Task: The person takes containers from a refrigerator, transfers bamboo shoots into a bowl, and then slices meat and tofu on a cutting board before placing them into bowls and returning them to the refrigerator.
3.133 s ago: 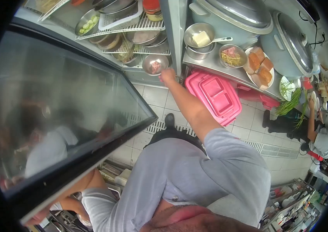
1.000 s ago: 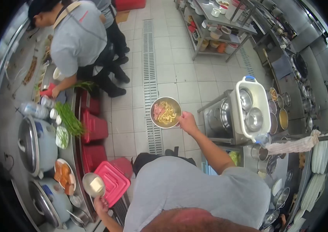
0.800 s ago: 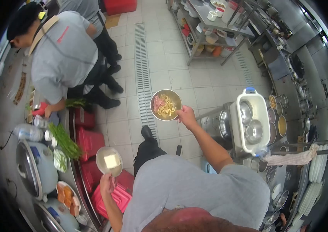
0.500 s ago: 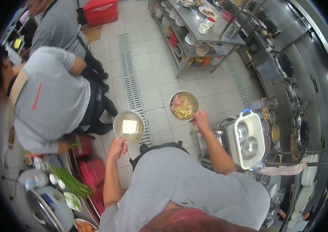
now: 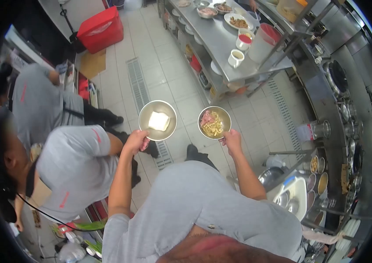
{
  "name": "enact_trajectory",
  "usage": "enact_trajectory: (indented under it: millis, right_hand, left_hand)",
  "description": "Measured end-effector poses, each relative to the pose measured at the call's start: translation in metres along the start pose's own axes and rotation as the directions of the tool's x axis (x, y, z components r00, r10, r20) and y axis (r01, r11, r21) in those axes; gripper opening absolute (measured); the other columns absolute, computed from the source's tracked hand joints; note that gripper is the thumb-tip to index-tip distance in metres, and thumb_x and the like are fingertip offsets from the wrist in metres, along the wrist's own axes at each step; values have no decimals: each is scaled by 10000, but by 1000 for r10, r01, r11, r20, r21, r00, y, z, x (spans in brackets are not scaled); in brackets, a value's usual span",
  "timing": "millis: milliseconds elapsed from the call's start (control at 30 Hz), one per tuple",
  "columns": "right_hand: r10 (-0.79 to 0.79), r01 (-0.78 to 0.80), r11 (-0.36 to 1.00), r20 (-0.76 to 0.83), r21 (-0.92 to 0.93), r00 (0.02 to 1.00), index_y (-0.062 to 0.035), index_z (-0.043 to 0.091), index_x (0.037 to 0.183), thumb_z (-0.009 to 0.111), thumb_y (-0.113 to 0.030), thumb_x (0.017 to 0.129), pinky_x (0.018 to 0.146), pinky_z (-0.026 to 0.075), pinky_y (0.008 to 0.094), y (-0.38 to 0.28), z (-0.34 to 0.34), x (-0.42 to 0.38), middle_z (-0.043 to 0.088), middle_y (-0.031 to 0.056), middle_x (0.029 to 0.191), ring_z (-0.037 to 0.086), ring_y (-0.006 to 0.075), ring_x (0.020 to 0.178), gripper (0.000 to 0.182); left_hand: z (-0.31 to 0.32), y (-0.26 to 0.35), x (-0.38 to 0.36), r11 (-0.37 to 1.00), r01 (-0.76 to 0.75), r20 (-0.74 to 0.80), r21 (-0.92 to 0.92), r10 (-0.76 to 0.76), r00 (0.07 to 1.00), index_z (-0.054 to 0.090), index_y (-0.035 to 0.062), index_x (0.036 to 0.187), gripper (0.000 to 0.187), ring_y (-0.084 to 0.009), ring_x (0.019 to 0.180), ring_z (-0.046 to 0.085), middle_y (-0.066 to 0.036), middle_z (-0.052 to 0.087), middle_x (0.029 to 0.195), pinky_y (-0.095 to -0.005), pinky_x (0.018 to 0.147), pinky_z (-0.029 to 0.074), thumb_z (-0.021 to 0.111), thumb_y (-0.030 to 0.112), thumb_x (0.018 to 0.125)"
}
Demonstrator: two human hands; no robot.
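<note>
In my left hand [image 5: 137, 141] is a metal bowl [image 5: 168, 130], gripped at its near rim. A white block [image 5: 158, 121] that looks like tofu lies inside it. My right hand [image 5: 231, 140] pinches the near rim of a second metal bowl [image 5: 226, 117]. Pink raw meat slices [image 5: 208, 118] and yellowish strips [image 5: 212, 128] fill its bottom. Both bowls are held out in front of my body, level and a short way apart, over the tiled floor [image 5: 181, 96].
A steel table [image 5: 221, 48] with cups and plates of food stands ahead. Co-workers in grey shirts [image 5: 78, 153] are close on my left. At right are a white tub [image 5: 300, 197] with metal bowls and a stove counter [image 5: 348, 114]. A red bin [image 5: 100, 33] is far left.
I have moved forward, so the steel table is nearer and the white tub has slid back. The left bowl has come up and closer to the right one. Both bowls stay held.
</note>
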State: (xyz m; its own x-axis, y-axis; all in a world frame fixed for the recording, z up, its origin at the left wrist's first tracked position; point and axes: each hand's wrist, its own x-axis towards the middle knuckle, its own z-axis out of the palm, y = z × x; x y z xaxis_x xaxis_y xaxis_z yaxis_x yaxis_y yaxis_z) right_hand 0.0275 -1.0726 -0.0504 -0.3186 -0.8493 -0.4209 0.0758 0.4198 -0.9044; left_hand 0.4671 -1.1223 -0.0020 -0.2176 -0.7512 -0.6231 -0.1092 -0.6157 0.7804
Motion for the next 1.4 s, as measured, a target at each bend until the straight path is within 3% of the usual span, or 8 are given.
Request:
enact_trajectory:
  millis: [133, 300, 400, 567, 833, 1067, 1267, 1400]
  right_hand:
    - [-72, 73, 996, 27, -57, 997, 32, 650, 916, 597, -70, 878, 458, 456, 286, -96, 51, 106, 681, 98, 719, 645, 145, 564, 121]
    - [-134, 136, 988, 37, -75, 990, 37, 657, 903, 606, -76, 885, 450, 451, 286, -180, 109, 261, 677, 88, 704, 641, 138, 550, 125]
    - [-164, 166, 985, 55, -47, 985, 25, 654, 913, 610, -76, 889, 457, 458, 281, -226, 143, 333, 685, 80, 724, 653, 138, 566, 113]
    - [-226, 229, 970, 36, -80, 973, 9, 636, 939, 599, -78, 898, 472, 473, 273, -315, 192, 441, 691, 89, 760, 668, 145, 597, 103]
    - [-283, 275, 958, -106, -86, 953, 4, 639, 898, 603, -83, 906, 447, 467, 279, -437, 242, 649, 700, 103, 762, 676, 157, 573, 94]
    - [-244, 258, 966, -254, 20, 936, 32, 628, 1073, 574, -99, 952, 507, 517, 275, -543, 270, 883, 714, 106, 864, 719, 177, 678, 186]
    - [-88, 89, 996, -411, -15, 907, 60, 651, 1145, 590, -131, 951, 516, 524, 271, -570, 264, 1071, 743, 131, 929, 743, 186, 711, 279]
    - [18, -25, 1000, -442, -11, 897, 71, 679, 1027, 578, -155, 968, 399, 489, 309, -544, 256, 1136, 706, 144, 779, 702, 210, 556, 254]
  left_hand:
    - [-17, 65, 77, 999, -33, -38, -22, 32, 999, 586, 29, 735, 315, -153, 400, 498, -55, 531, 523, -299, 358, 361, 580, 261, 948]
    - [-51, 122, 170, 971, -29, -47, -237, 19, 999, 597, 40, 741, 337, -150, 392, 495, -45, 536, 520, -289, 358, 367, 592, 293, 963]
    - [-88, 143, 218, 983, -52, -165, -178, 23, 986, 597, 45, 736, 347, -149, 393, 504, -48, 544, 521, -283, 363, 374, 597, 304, 967]
    - [-138, 175, 312, 965, -102, -166, -241, 63, 984, 591, 45, 720, 370, -150, 389, 499, -44, 534, 516, -291, 363, 374, 563, 300, 987]
    - [-178, 305, 441, 972, -16, -148, -234, -19, 989, 583, 25, 777, 341, -150, 388, 483, -43, 517, 517, -286, 350, 359, 576, 300, 978]
    - [-220, 427, 571, 985, -36, -179, -171, 5, 984, 584, 44, 730, 357, -151, 386, 475, -43, 531, 521, -297, 368, 370, 585, 302, 977]
    - [-253, 535, 654, 991, 24, -283, -130, -60, 957, 585, 60, 706, 365, -153, 380, 465, -43, 523, 512, -303, 372, 368, 590, 300, 981]
    - [-294, 580, 722, 983, 13, -234, -185, -57, 971, 577, 51, 698, 369, -161, 372, 460, -48, 517, 514, -304, 372, 360, 588, 288, 981]
